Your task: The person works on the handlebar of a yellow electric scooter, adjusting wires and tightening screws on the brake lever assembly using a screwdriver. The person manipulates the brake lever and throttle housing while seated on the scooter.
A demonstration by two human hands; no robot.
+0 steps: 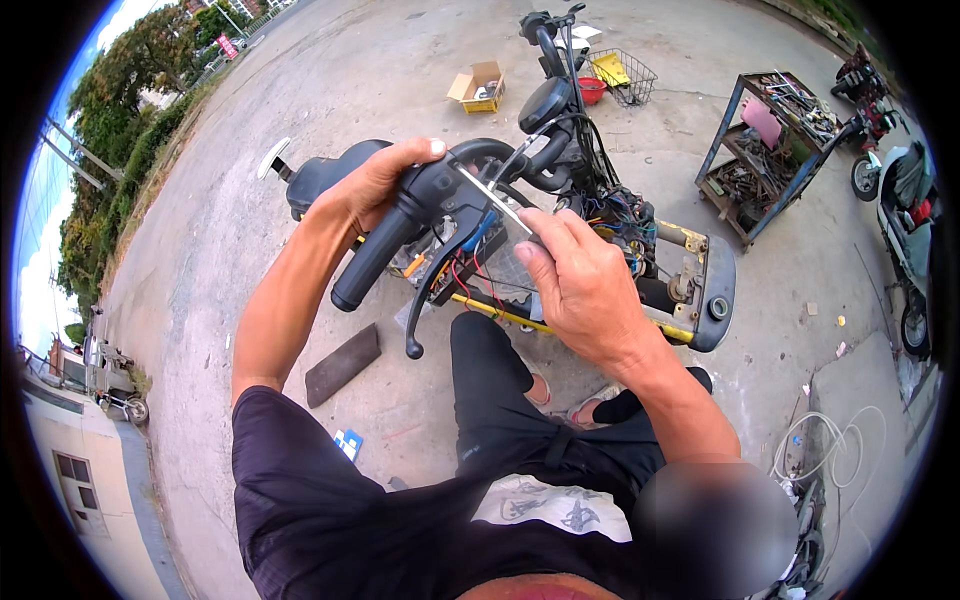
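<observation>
My left hand (385, 180) grips the black switch housing (425, 190) at the end of the handlebar, thumb on top. Below it are the ribbed rubber grip (372, 258) and the curved brake lever (429, 298). My right hand (582, 282) is closed on a screwdriver, whose silver shaft (495, 199) reaches up to the housing; whether its tip sits in a screw I cannot make out. Behind, a stripped scooter body with yellow frame rails (510, 316) shows loose wiring (615, 235) and a dark mirror (545, 103).
A tool cart (718, 160), a cardboard box (485, 75), a red bowl (590, 90) and a wire basket (636, 90) stand around. Parked scooters (910, 260) line the right, near a coiled hose (840, 440). A dark board (342, 365) lies by my legs.
</observation>
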